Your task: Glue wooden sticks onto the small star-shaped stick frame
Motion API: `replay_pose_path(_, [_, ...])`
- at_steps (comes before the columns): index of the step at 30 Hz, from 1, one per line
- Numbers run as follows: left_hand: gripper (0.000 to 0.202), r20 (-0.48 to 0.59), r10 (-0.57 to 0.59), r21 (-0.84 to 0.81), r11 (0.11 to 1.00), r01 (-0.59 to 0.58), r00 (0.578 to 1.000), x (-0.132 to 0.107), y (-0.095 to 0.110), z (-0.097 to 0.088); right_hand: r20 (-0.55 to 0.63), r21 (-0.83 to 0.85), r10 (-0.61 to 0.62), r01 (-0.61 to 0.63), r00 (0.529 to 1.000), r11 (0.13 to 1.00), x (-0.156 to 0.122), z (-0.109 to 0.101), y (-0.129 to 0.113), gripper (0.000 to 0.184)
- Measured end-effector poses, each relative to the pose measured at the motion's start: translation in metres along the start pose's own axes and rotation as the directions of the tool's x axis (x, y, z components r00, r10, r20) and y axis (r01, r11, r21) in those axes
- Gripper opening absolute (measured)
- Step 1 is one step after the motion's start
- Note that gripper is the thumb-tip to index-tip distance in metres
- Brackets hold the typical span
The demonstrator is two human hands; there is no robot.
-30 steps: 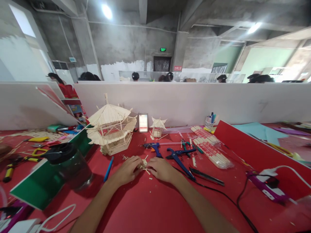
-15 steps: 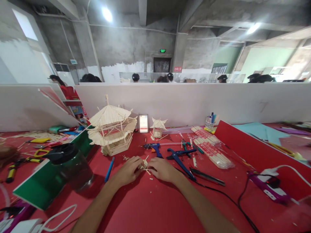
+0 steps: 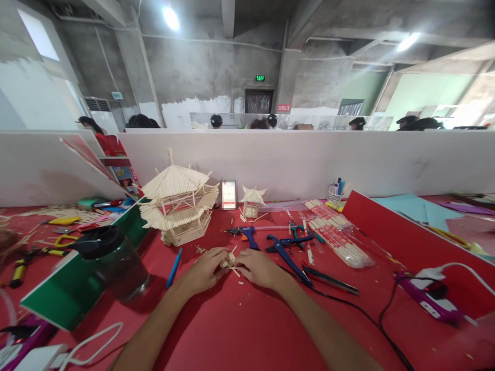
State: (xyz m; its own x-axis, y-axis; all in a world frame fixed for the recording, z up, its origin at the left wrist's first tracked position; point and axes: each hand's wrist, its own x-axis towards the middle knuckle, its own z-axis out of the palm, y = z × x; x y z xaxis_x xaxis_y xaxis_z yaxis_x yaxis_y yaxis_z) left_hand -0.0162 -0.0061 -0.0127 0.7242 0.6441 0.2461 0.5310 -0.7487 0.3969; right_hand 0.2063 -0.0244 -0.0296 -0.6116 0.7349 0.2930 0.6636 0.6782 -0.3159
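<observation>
On the near part of the red table [image 3: 235, 335], a short loose stick scrap [image 3: 241, 282] lies just in front of the hands. Beyond it the left hand [image 3: 209, 267] and the right hand [image 3: 256, 267] meet over a small stick piece [image 3: 228, 262], set low at the table's middle. The left grip is narrow, fingers curled onto the piece's left side; the right hand's fingertips come in at its other side, but whether they pinch or merely touch I cannot tell. The piece looks very light and dry, stiff along each stick yet probably fragile at the joints, so it is best taken by its thicker cluster with a soft pinch, rather than by the thin ends sticking out; bare wood should hardly slip. A blue pen [image 3: 174, 267] lies left of the hands, blue cutters [image 3: 291, 262] to the right. Just past the hands lies a glue gun [image 3: 249, 237]; farther back stand a large stick pavilion [image 3: 180, 181] and a small stick pavilion [image 3: 252, 197], before a white partition [image 3: 294, 159].
</observation>
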Motion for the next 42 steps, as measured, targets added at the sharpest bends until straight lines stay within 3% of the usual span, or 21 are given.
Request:
replay_pose_path(15, [0.011, 0.014, -0.054, 0.027, 0.998, 0.054, 0.998, 0.002, 0.005, -0.003, -0.010, -0.026, 0.062, -0.062, 0.998, 0.998, 0.002, -0.002, -0.005, 0.015])
replay_pose_path(20, [0.011, 0.022, -0.083, 0.031, 0.996, 0.083, 0.996, 0.001, 0.005, -0.004, -0.069, -0.002, 0.077, -0.077, 0.995, 0.997, 0.001, -0.005, 0.000, 0.015])
replay_pose_path(24, [0.013, 0.016, -0.086, 0.028, 0.996, 0.085, 0.996, 0.000, 0.001, -0.001, -0.139, 0.014, 0.157, -0.156, 0.978, 0.988, -0.001, -0.014, 0.011, 0.015])
replay_pose_path(27, [0.015, 0.018, -0.078, 0.026, 0.997, 0.078, 0.997, 0.000, -0.002, 0.000, -0.208, 0.017, 0.257, -0.259, 0.944, 0.966, -0.003, -0.025, 0.023, 0.016])
replay_pose_path(31, [0.015, 0.019, -0.069, 0.020, 0.997, 0.069, 0.997, 0.000, -0.003, 0.000, -0.368, 0.060, 0.398, -0.405, 0.841, 0.912, -0.010, -0.043, 0.045, 0.018])
replay_pose_path(34, [0.016, 0.022, -0.066, 0.014, 0.998, 0.065, 0.998, 0.000, -0.002, -0.001, -0.390, 0.015, 0.476, -0.512, 0.788, 0.859, -0.020, -0.052, 0.062, 0.017])
replay_pose_path(38, [0.017, 0.028, -0.077, 0.021, 0.997, 0.076, 0.997, 0.000, 0.000, -0.003, -0.288, -0.055, 0.499, -0.535, 0.817, 0.843, -0.030, -0.052, 0.077, 0.017])
replay_pose_path(42, [0.019, 0.030, -0.078, 0.021, 0.997, 0.077, 0.997, 0.000, 0.001, -0.004, -0.244, -0.057, 0.478, -0.504, 0.844, 0.862, -0.026, -0.045, 0.074, 0.014])
